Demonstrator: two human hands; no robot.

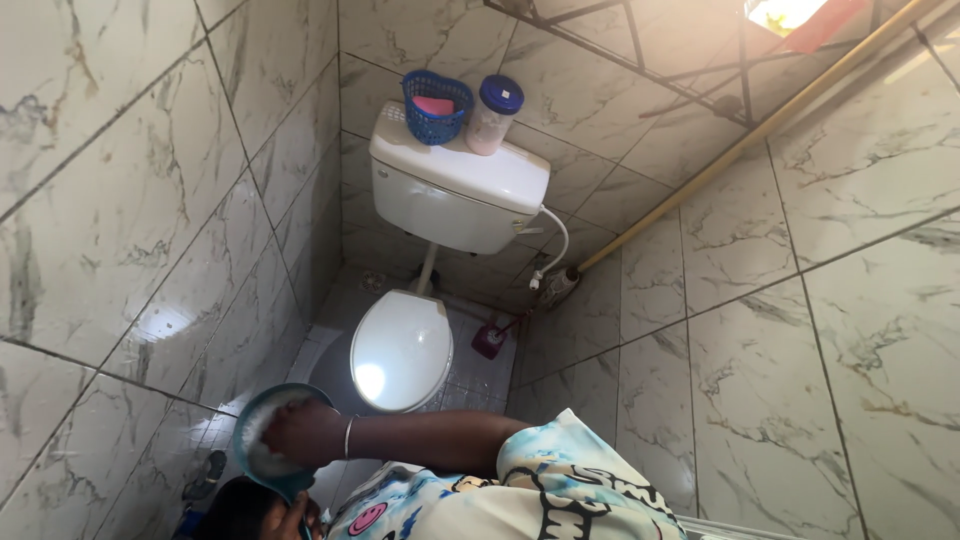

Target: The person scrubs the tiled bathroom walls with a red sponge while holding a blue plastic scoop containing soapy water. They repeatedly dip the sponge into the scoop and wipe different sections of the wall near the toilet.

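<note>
Bowl: a round teal bowl (262,462) holding white powder is seen low left, just beside the marble-patterned tiled wall (120,230).
Right hand: the right hand (300,432) is dipped into the bowl, fingers curled in the powder.
Left hand: the left hand (280,512) is closed around the bowl's handle from below.
Surroundings: a glossy white toilet (402,350), lid shut, is set ahead; a blue basket (437,108) and a lidded jar (495,115) are set on the cistern (455,190).
Room: a narrow floor is hemmed in by walls.

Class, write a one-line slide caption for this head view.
In a marble-tiled bathroom, the right hand dips into a blue bowl before a closed white toilet.
</note>
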